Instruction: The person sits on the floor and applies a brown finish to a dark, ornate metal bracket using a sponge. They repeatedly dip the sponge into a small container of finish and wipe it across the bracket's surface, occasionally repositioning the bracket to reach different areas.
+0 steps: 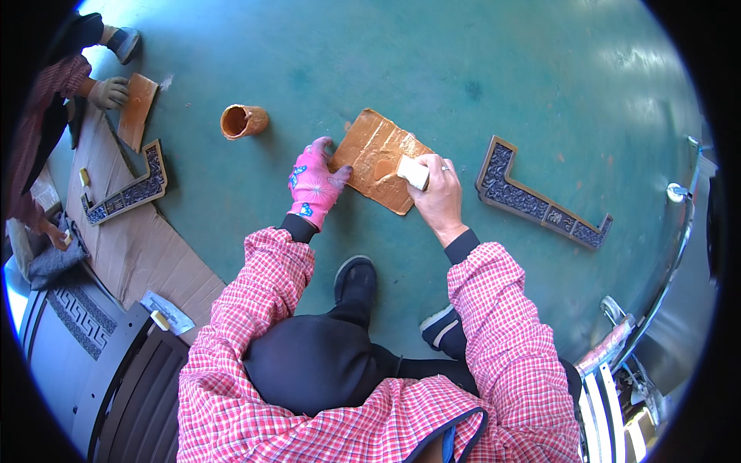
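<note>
A square board (pixel 374 143) smeared with copper-coloured paint is in front of me, a wetter patch of paint near its middle. My left hand (pixel 316 184), in a pink glove with butterfly prints, grips the board's left edge, the thumb at the edge and the fingers curled beside it. Bare and wearing a ring, my right hand (pixel 440 193) pinches a white sponge block (pixel 413 171) whose end touches the paint on the board. To the left stands a copper-stained pot (pixel 244 122), open at the top. An L-shaped ornamental metal piece (pixel 532 201) lies to the right on the green floor.
At the far left a co-worker's gloved hand (pixel 109 92) holds another copper-coloured board (pixel 137 112). A second L-shaped ornamental piece (pixel 131 189) rests on flattened cardboard (pixel 147 255). Dark panels (pixel 139 393) lie at lower left. A curved metal rail (pixel 664 270) runs along the right.
</note>
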Demonstrator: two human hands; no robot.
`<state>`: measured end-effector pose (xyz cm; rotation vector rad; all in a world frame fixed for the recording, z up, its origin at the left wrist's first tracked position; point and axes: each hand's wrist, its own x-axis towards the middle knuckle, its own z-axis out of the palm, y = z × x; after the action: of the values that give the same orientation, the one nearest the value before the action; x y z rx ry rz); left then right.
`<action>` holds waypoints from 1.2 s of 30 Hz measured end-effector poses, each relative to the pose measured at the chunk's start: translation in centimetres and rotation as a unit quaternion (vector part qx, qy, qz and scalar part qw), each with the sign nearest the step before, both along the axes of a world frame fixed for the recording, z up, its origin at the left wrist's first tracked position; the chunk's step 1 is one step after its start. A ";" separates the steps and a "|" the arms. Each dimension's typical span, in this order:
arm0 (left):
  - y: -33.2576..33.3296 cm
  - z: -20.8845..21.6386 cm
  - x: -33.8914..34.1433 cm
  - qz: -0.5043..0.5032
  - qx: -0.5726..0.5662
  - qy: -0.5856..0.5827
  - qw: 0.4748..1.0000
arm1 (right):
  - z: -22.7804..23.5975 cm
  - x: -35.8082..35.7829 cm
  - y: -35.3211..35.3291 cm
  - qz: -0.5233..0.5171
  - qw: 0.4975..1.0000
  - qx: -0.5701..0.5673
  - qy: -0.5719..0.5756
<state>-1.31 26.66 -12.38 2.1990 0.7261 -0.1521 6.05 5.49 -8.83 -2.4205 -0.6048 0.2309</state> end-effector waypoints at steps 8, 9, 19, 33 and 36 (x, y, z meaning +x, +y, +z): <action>0.0 -0.1 0.0 0.014 -0.029 0.015 0.999 | -0.3 0.0 0.6 0.039 0.997 -0.048 -0.041; 0.3 -0.1 0.0 0.004 -0.002 -0.003 1.000 | -0.4 -0.1 0.7 0.026 0.998 -0.037 -0.043; 0.9 -3.2 -0.4 -0.006 -0.043 0.017 0.999 | 4.5 6.3 -6.9 0.142 0.982 -0.121 -0.028; -5.0 9.2 9.7 -0.277 -0.103 0.110 0.949 | 7.1 -1.1 -51.0 -0.624 0.775 0.004 -0.103; -9.2 7.3 11.5 -0.247 -0.130 0.165 0.946 | 4.4 -1.0 -53.7 -0.660 0.744 0.017 -0.100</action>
<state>10.16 17.41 -5.11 2.0761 0.2856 -0.8393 5.07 -48.21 -4.46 -2.2427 1.0769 -0.6337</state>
